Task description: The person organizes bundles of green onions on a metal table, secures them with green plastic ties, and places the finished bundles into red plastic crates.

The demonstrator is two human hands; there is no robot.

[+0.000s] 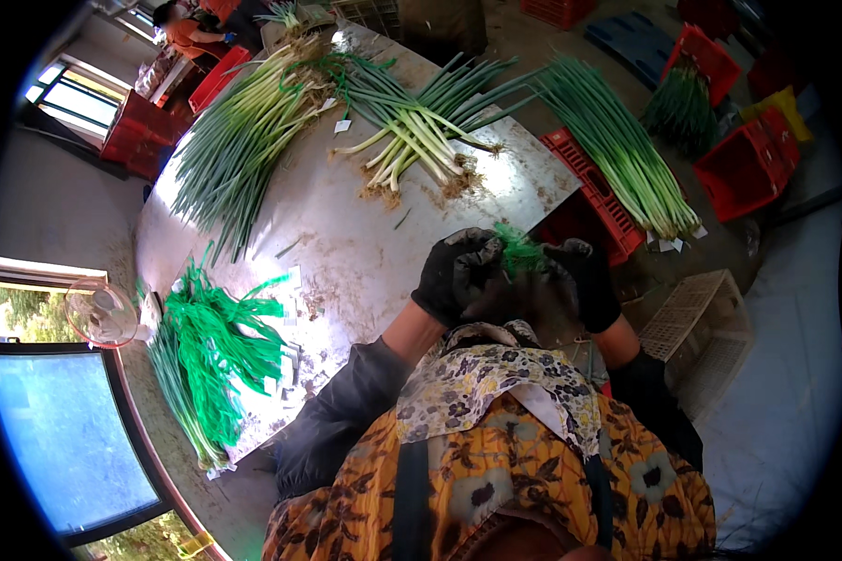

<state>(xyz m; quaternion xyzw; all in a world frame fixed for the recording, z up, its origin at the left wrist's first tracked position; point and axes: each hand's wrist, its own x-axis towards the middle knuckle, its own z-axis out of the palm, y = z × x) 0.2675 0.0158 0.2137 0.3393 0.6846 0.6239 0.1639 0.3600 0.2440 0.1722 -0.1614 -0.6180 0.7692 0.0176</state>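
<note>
My left hand (458, 273) and my right hand (585, 280) both wear black gloves and are held close together just past my chest. Between them they pinch a green plastic tie (519, 252). Whatever lies beneath the tie is hidden by the hands and a floral scarf. Ahead on the steel table (346, 234) lie a small bunch of green onions (412, 131) with roots and soil, and a long larger bunch (243, 131) to its left.
A heap of green ties with white tags (220, 351) lies at the table's left end beside a clear bowl (103, 313). More green onions (617, 150) rest on red crates (594, 192) at right. A white basket (697, 327) stands lower right. Another person (187, 28) works far off.
</note>
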